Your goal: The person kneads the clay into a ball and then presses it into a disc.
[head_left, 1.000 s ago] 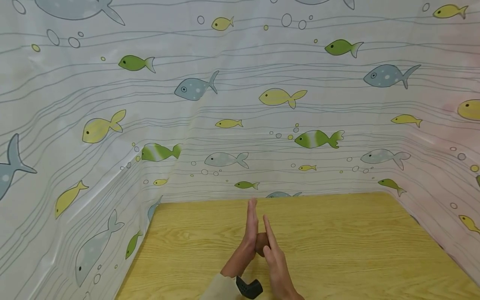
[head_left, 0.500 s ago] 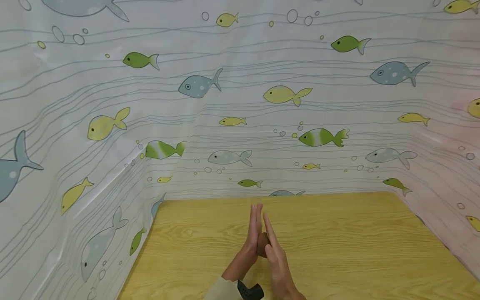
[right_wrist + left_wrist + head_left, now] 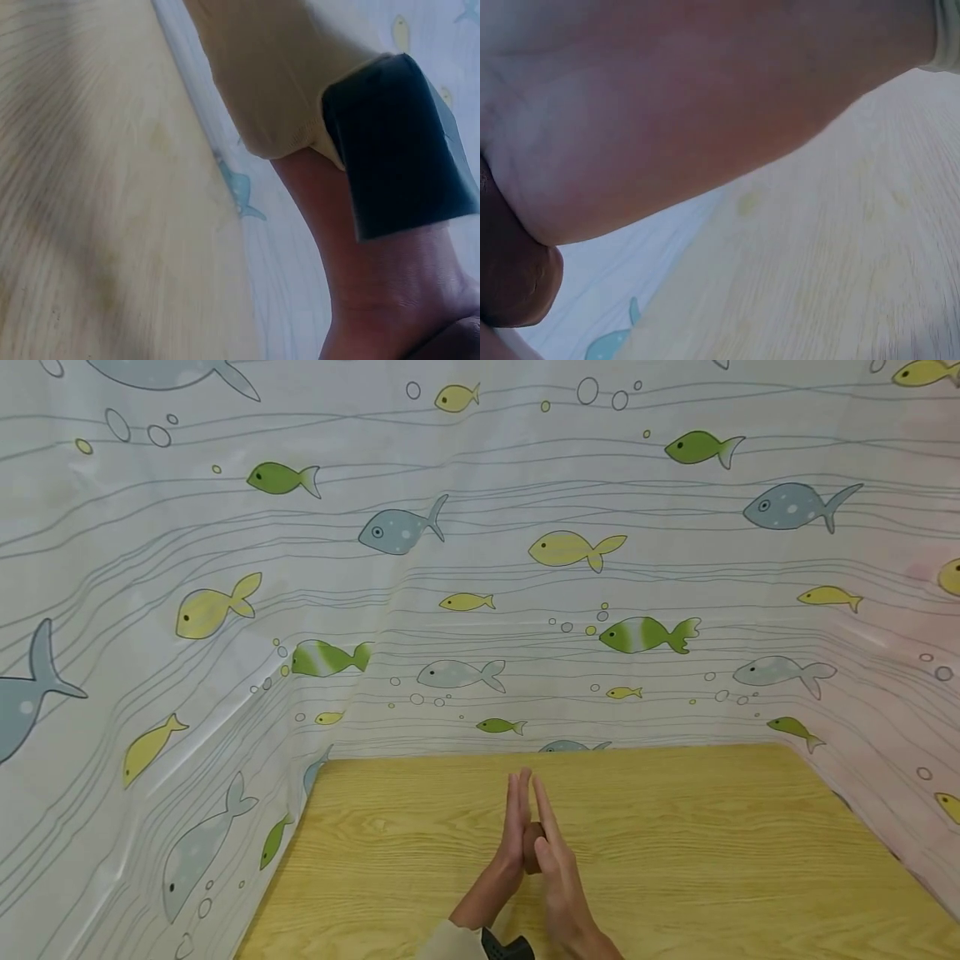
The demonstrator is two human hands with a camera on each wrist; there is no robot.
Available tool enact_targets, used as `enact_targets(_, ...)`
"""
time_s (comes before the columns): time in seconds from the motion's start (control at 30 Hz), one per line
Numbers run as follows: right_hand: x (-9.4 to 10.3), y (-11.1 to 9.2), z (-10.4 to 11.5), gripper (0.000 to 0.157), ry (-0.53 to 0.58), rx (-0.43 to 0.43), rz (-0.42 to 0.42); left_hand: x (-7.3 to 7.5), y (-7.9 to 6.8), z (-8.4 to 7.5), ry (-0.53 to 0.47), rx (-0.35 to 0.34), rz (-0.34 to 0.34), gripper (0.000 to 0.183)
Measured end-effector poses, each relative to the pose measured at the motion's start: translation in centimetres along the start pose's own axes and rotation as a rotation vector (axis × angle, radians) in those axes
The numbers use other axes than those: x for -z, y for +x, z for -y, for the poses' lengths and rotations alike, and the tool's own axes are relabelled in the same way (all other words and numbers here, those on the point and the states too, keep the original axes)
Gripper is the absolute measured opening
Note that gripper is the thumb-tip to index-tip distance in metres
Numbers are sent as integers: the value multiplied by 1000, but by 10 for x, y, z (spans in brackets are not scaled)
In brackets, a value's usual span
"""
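Observation:
A smooth, dark brown lump that looks like modelling clay point(image 3: 533, 847) sits between two palms in the head view. My left hand point(image 3: 514, 831) presses it from the left, fingers straight and pointing away from me. From the other side my right hand point(image 3: 561, 877) lies flat against it, its fingers also straight and leaning towards the left ones. In the left wrist view the rounded end of the brown lump point(image 3: 525, 289) bulges out below the heel of the left hand point(image 3: 630, 150). Much of the lump is hidden by the palms.
A yellow wood-grain table point(image 3: 712, 843) lies beneath both hands. White sheeting printed with fish point(image 3: 480, 635) encloses it at the back and sides. The left wrist carries a black device point(image 3: 397, 150) beside a beige sleeve point(image 3: 262, 82).
Both hands and the brown lump have shifted slightly right in the head view. The left fingers slide against the right palm, and the lump looks narrower and more elongated. The camera view shifted a little.

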State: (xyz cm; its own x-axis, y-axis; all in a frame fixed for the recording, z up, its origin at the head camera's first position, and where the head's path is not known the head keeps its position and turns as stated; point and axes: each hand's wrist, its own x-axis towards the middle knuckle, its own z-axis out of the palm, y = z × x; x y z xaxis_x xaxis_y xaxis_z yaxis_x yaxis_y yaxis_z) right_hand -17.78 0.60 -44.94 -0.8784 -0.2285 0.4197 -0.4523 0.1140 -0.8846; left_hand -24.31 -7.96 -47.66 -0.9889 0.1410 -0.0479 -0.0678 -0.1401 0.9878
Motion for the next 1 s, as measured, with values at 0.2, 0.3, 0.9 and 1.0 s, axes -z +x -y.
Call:
enact_targets(0.2, 2, 6, -3, 50, 38, -6, 0, -3, -1, 2, -4, 5, 2, 58)
enact_targets(0.3, 4, 7, -6, 50, 32, 2, -14, -3, -1, 4, -1, 23, 22, 58)
enact_targets(0.9, 14, 25, 1, 52, 45, -5, -22, -10, 0, 4, 48, 57, 27, 62)
enact_targets(1.0, 14, 28, 11, 52, 49, -39, -35, -11, -1, 2, 40, 58, 15, 62)
